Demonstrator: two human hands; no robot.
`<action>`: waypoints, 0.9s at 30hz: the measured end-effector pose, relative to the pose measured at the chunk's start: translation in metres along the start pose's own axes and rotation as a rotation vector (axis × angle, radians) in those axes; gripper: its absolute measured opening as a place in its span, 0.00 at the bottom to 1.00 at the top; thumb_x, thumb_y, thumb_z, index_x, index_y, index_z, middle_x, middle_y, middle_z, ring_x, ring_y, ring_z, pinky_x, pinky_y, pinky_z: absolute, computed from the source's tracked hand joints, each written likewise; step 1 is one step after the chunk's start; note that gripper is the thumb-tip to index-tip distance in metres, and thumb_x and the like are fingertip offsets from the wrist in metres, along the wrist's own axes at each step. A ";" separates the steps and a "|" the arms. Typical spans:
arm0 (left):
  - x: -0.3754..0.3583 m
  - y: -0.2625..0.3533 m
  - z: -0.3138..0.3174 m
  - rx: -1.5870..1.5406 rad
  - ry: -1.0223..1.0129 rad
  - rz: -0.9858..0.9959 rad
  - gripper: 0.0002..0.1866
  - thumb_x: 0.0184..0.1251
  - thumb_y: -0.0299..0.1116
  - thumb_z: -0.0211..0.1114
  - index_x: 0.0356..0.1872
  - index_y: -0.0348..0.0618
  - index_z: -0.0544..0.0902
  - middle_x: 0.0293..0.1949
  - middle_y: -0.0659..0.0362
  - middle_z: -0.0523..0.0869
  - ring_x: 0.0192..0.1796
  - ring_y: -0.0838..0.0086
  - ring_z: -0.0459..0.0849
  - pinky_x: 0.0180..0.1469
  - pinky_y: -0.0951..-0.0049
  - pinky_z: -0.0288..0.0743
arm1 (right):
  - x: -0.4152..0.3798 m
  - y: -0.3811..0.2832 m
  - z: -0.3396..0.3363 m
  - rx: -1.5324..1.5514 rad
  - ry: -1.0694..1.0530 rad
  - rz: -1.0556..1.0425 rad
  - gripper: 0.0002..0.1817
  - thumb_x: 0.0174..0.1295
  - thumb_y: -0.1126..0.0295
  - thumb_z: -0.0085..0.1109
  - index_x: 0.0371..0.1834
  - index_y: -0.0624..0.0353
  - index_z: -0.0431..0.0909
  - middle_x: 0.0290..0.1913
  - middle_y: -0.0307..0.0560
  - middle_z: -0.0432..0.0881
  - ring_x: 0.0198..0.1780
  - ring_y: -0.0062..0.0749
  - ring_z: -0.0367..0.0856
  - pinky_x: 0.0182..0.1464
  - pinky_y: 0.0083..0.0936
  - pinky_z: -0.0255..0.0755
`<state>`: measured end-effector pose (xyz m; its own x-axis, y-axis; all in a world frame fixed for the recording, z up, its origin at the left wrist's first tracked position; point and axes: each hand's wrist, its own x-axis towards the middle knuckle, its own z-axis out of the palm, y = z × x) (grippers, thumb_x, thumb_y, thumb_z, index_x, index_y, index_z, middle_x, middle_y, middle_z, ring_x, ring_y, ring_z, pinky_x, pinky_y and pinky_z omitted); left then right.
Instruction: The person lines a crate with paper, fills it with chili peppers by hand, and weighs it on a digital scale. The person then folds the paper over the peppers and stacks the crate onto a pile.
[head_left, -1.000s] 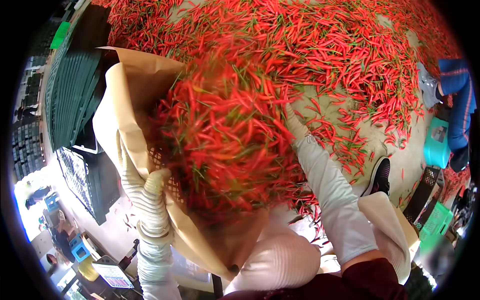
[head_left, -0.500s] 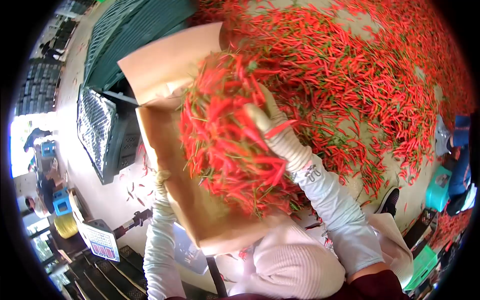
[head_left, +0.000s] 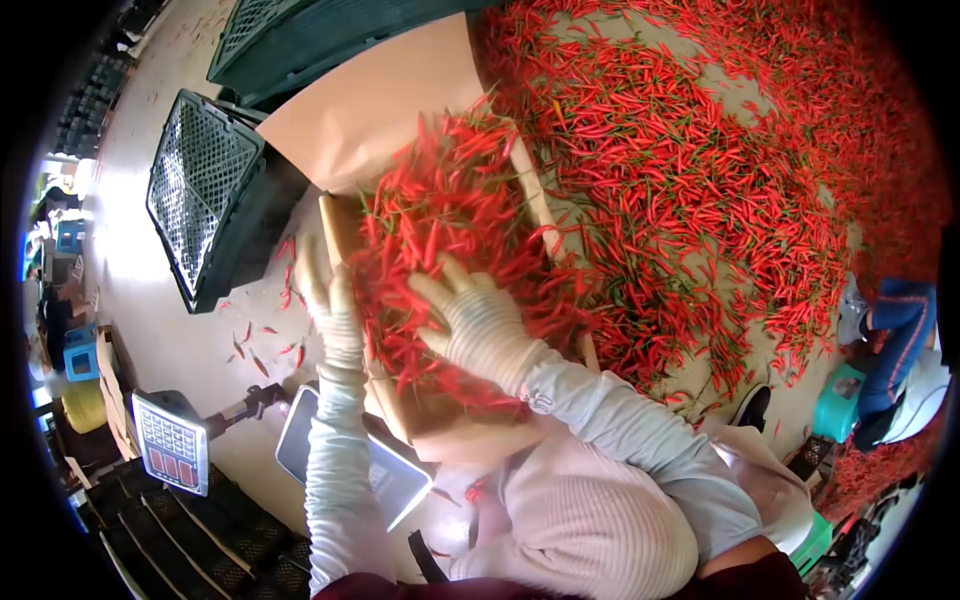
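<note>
A brown cardboard box (head_left: 385, 105) stands in front of me, its far flap folded outward and red chili peppers (head_left: 435, 195) heaped inside. My right hand (head_left: 465, 325), in a cream glove, rests on the near part of the heap with its fingers spread. At the box's left wall is my left hand (head_left: 333, 310), gloved too, its fingers stretched out and slightly blurred. Peppers hide most of the box's inside.
Loose chilies (head_left: 680, 180) cover the floor to the right. Dark green crates (head_left: 205, 200) stand at the left. A scale display (head_left: 172, 445) and its platform (head_left: 400, 485) are at the lower left. Another person's leg (head_left: 900, 325) and a teal stool (head_left: 838, 400) show at right.
The chilies at my right hand have dropped into the box, and that hand has moved left and down onto them. My left hand has loosened from the wall and risen along it.
</note>
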<state>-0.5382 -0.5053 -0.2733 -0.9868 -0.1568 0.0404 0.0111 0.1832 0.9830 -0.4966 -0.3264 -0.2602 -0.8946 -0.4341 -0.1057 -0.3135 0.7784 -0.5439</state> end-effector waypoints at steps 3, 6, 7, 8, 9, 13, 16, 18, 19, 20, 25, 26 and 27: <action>0.014 0.008 0.034 0.955 -0.333 0.322 0.36 0.54 0.42 0.68 0.68 0.53 0.68 0.69 0.47 0.64 0.72 0.53 0.60 0.69 0.41 0.56 | -0.015 -0.026 -0.010 -0.099 -0.239 -0.033 0.31 0.55 0.46 0.60 0.64 0.35 0.72 0.67 0.48 0.68 0.58 0.47 0.72 0.51 0.50 0.73; 0.021 -0.027 0.031 0.972 -0.295 0.204 0.35 0.48 0.39 0.69 0.64 0.57 0.73 0.68 0.46 0.65 0.72 0.48 0.59 0.69 0.41 0.57 | -0.049 -0.021 -0.006 -0.238 -0.065 -0.165 0.32 0.51 0.44 0.64 0.62 0.34 0.73 0.68 0.43 0.66 0.67 0.49 0.62 0.59 0.60 0.62; 0.021 -0.034 0.024 0.887 -0.285 0.156 0.35 0.47 0.36 0.69 0.63 0.56 0.74 0.68 0.46 0.65 0.71 0.47 0.60 0.69 0.46 0.59 | -0.061 -0.018 -0.016 -0.279 -0.113 -0.118 0.33 0.49 0.43 0.65 0.62 0.34 0.74 0.69 0.42 0.66 0.69 0.51 0.59 0.60 0.63 0.58; 0.016 -0.038 0.019 0.819 -0.262 0.141 0.35 0.45 0.30 0.67 0.62 0.54 0.74 0.68 0.44 0.65 0.69 0.45 0.63 0.68 0.54 0.63 | -0.076 -0.007 -0.011 -0.288 -0.098 -0.068 0.33 0.46 0.43 0.68 0.59 0.35 0.76 0.69 0.42 0.65 0.69 0.54 0.57 0.58 0.62 0.60; 0.007 -0.040 0.014 0.821 -0.267 0.124 0.35 0.45 0.30 0.67 0.62 0.54 0.74 0.68 0.44 0.65 0.69 0.45 0.63 0.68 0.54 0.63 | -0.089 0.002 -0.009 -0.239 -0.074 -0.093 0.32 0.44 0.43 0.69 0.55 0.37 0.79 0.68 0.39 0.66 0.66 0.55 0.60 0.55 0.59 0.63; -0.017 -0.051 0.014 0.753 -0.208 0.154 0.35 0.46 0.25 0.64 0.63 0.50 0.73 0.68 0.40 0.63 0.67 0.42 0.65 0.68 0.52 0.63 | -0.102 0.010 0.014 -0.204 -0.098 -0.243 0.26 0.47 0.47 0.67 0.51 0.38 0.81 0.64 0.35 0.70 0.58 0.50 0.66 0.46 0.45 0.71; 0.001 -0.073 0.028 0.760 -0.073 0.244 0.34 0.50 0.25 0.60 0.65 0.47 0.70 0.68 0.35 0.61 0.68 0.41 0.63 0.68 0.52 0.63 | -0.081 0.003 0.063 -0.088 -0.244 -0.476 0.21 0.52 0.57 0.64 0.51 0.41 0.80 0.58 0.35 0.73 0.52 0.44 0.72 0.41 0.36 0.75; 0.029 -0.082 0.034 0.746 -0.025 0.163 0.35 0.53 0.28 0.61 0.67 0.51 0.68 0.68 0.36 0.62 0.69 0.41 0.61 0.68 0.50 0.62 | -0.060 -0.010 0.101 -0.059 -0.458 -0.541 0.23 0.52 0.62 0.64 0.54 0.45 0.78 0.60 0.38 0.73 0.51 0.44 0.74 0.46 0.36 0.74; 0.041 -0.084 0.037 0.739 -0.003 0.097 0.35 0.54 0.28 0.61 0.68 0.53 0.68 0.68 0.36 0.62 0.69 0.42 0.61 0.68 0.49 0.61 | -0.048 -0.014 0.095 -0.028 -0.530 -0.545 0.25 0.51 0.64 0.63 0.56 0.46 0.77 0.61 0.39 0.72 0.51 0.45 0.74 0.49 0.36 0.73; 0.050 -0.089 0.039 0.788 0.035 0.088 0.34 0.55 0.29 0.61 0.68 0.54 0.68 0.68 0.37 0.62 0.69 0.42 0.61 0.67 0.49 0.61 | -0.036 -0.018 0.089 0.004 -0.602 -0.545 0.27 0.50 0.67 0.63 0.57 0.48 0.77 0.63 0.40 0.71 0.51 0.45 0.74 0.53 0.35 0.72; 0.061 -0.096 0.042 0.872 0.067 -0.005 0.35 0.58 0.30 0.58 0.70 0.58 0.64 0.70 0.41 0.60 0.68 0.42 0.62 0.66 0.45 0.62 | -0.045 -0.013 0.084 -0.027 -0.431 -0.581 0.20 0.53 0.64 0.62 0.52 0.47 0.78 0.65 0.44 0.71 0.48 0.42 0.75 0.45 0.39 0.76; 0.063 -0.100 0.043 0.864 0.103 0.005 0.35 0.57 0.29 0.58 0.70 0.57 0.64 0.69 0.41 0.61 0.67 0.42 0.63 0.65 0.46 0.63 | -0.041 -0.014 0.062 -0.017 -0.348 -0.549 0.18 0.54 0.64 0.61 0.50 0.47 0.79 0.62 0.45 0.74 0.44 0.41 0.78 0.42 0.38 0.76; 0.065 -0.106 0.044 0.885 0.132 0.019 0.35 0.57 0.29 0.58 0.70 0.54 0.63 0.68 0.41 0.62 0.65 0.41 0.66 0.64 0.49 0.65 | -0.038 -0.015 0.039 -0.005 -0.266 -0.516 0.15 0.55 0.64 0.61 0.47 0.48 0.80 0.59 0.46 0.77 0.39 0.39 0.80 0.39 0.38 0.77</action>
<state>-0.6109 -0.4921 -0.3823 -0.9606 -0.2461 0.1292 -0.1550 0.8602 0.4858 -0.4452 -0.3394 -0.2807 -0.5151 -0.8565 -0.0338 -0.6898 0.4376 -0.5767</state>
